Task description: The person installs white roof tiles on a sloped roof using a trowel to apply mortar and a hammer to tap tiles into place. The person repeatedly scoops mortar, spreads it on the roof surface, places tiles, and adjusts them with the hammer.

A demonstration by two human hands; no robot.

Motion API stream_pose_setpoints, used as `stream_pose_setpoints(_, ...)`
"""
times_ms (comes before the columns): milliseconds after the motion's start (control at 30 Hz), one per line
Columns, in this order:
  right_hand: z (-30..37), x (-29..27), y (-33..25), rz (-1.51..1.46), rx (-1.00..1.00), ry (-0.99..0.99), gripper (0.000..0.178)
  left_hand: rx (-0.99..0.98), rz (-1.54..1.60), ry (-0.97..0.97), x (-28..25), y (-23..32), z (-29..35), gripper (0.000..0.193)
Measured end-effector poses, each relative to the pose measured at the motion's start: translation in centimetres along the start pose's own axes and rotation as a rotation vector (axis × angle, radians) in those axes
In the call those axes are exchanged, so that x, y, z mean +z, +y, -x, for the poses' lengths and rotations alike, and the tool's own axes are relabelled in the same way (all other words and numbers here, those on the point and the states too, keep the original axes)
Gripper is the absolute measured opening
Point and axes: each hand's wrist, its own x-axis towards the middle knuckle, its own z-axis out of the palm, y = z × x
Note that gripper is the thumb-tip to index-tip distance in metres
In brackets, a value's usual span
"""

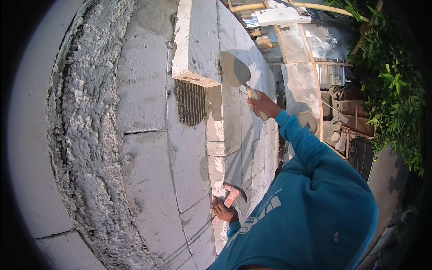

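Note:
My right hand [264, 104] is closed round the pale handle of a trowel [236, 71], whose broad rounded grey blade lies beside the face of a white block [198, 42]. Whether the blade touches the block I cannot tell. Below this block, a patch of grey mortar [191, 102] with combed ridges shows on the wall. Lower down, my left hand [226, 210] grips a hammer [233, 194] with a dark head and a red and white handle. That hand rests by the wall's edge; its fingers partly hide the handle.
The pale block wall [150, 171] fills the left, with a rough mortar strip [96, 135] along it. Behind my right forearm sits a round container [307, 120], partly hidden. Bamboo poles [310, 56], metal sheets and timber lie beyond; leafy branches [393, 85] hang at the right.

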Motion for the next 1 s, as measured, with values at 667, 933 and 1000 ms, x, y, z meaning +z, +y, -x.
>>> stream_pose_setpoints(667,-9.9,4.0,-6.0,1.135,-0.178,0.445,0.044,-0.065,-0.005,0.080,-1.1,3.4,-1.5,0.054)
stream_pose_setpoints(933,-9.0,0.5,-7.5,1.001,-0.143,0.397,0.048,-0.068,-0.010,0.072,-1.1,2.8,-0.7,0.054)
stream_pose_setpoints(1000,-11.2,-1.5,-8.3,1.039,-0.187,0.417,0.050,-0.072,-0.014,0.036,-1.6,3.6,-1.7,0.051)
